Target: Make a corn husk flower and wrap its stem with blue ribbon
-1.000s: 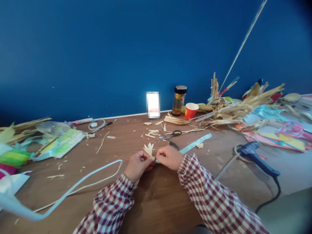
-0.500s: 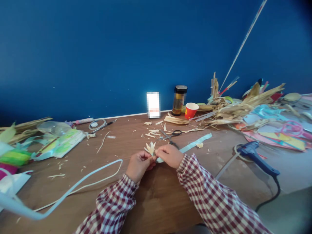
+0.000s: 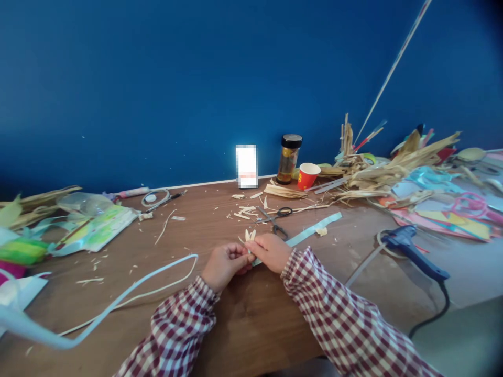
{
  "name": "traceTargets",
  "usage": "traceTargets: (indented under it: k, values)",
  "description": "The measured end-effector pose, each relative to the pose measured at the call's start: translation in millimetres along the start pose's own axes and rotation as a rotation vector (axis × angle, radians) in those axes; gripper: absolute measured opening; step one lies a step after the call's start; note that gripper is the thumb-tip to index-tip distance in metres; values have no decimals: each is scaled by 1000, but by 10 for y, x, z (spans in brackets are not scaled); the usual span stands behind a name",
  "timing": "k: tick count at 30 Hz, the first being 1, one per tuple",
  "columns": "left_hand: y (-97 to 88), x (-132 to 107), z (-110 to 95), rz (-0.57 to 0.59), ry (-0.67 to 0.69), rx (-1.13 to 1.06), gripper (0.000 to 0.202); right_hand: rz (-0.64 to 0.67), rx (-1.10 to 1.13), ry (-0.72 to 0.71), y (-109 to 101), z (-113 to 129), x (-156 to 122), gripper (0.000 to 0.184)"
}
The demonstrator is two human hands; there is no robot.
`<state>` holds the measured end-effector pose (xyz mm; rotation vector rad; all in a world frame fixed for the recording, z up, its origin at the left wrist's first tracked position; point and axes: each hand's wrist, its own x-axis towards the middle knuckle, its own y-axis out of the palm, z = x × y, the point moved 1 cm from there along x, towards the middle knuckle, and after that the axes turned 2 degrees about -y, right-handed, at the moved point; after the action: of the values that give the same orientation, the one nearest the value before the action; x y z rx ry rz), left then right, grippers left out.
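Both of my hands meet low over the brown table [image 3: 243, 314], in checked sleeves. My left hand [image 3: 225, 265] is closed, pinching the base of a small pale husk flower [image 3: 250, 235] whose petals stick up between the two hands. My right hand [image 3: 270, 251] is closed too, fingers pressed on the flower and on the near end of a light blue paper strip [image 3: 314, 229] that runs off to the right. Black-handled scissors [image 3: 275, 220] lie just beyond my right hand.
A blue glue gun [image 3: 412, 251] with black cord lies right. A red paper cup [image 3: 307, 176], a dark-lidded jar [image 3: 289, 159] and dried husks [image 3: 377, 175] stand at the back. Coloured paper [image 3: 92, 230] is piled left. A pale blue bent strip [image 3: 118, 301] crosses front left.
The flower has shifted slightly right and is more covered by my right hand, so fewer petals show. Both hands stay together at the same spot.
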<state>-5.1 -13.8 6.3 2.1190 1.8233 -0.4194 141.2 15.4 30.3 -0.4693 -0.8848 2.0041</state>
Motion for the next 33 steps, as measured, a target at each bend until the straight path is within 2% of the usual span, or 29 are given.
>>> traceTargets:
  k: [5,7,9,11,12,14,22,28,33]
  values:
    - [-90,-54,-85,141,-137,-124,27,-7,-8,-28,-33,10,-2,43]
    - [-108,-55,-97,127,-159,-221,26,-18,3,-44,-24,-11,5,43]
    - [-130,-38,-101,-27,-102,-323,21,-20,21,-42,-18,-33,11,44]
    - [-159,-19,-110,-229,25,-389,12,-21,38,-14,-22,-50,15,44]
    - [-174,-12,-119,-307,98,-401,13,-25,44,0,-28,-55,17,43]
    - [-193,-6,-137,-347,184,-399,26,-40,59,17,-44,-60,21,43]
    - [-93,-35,-62,-265,145,-172,29,-61,77,-3,-64,-70,28,44]
    - [-8,-34,-50,-39,92,-119,32,-4,79,-53,-60,-21,19,42]
    - [-13,-21,-31,-1,59,-90,30,15,67,-54,-32,-34,28,42]
